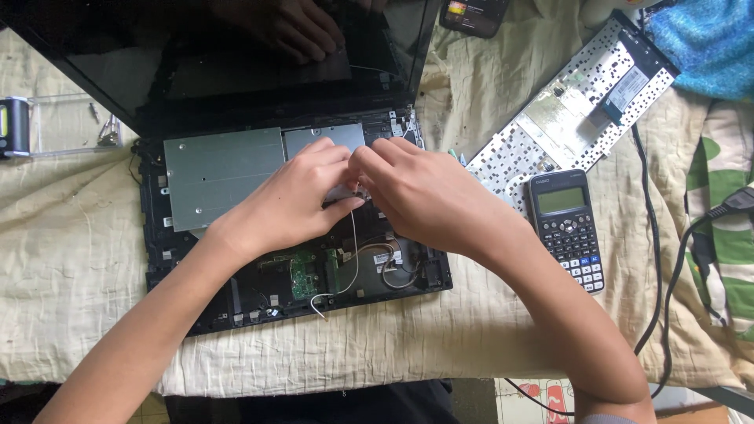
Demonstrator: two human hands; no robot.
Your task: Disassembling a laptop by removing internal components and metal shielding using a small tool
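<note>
An opened black laptop (259, 298) lies on a cream cloth with its keyboard taken off, showing a silver metal shield (220, 173), a green circuit board (303, 276) and loose wires. My left hand (294, 196) and my right hand (420, 192) meet over the middle of the chassis, fingertips pinched together on a thin white wire (355, 251) that runs down and curls off the front edge. What the fingertips grip underneath is hidden. The dark screen (236, 55) reflects both hands.
The removed keyboard (565, 110) lies upside down at the right, next to a black calculator (567, 228). A black power cable (667, 283) runs down the right side. A phone (471, 14) sits at the top, a clear plastic box (55, 126) with small parts at the left.
</note>
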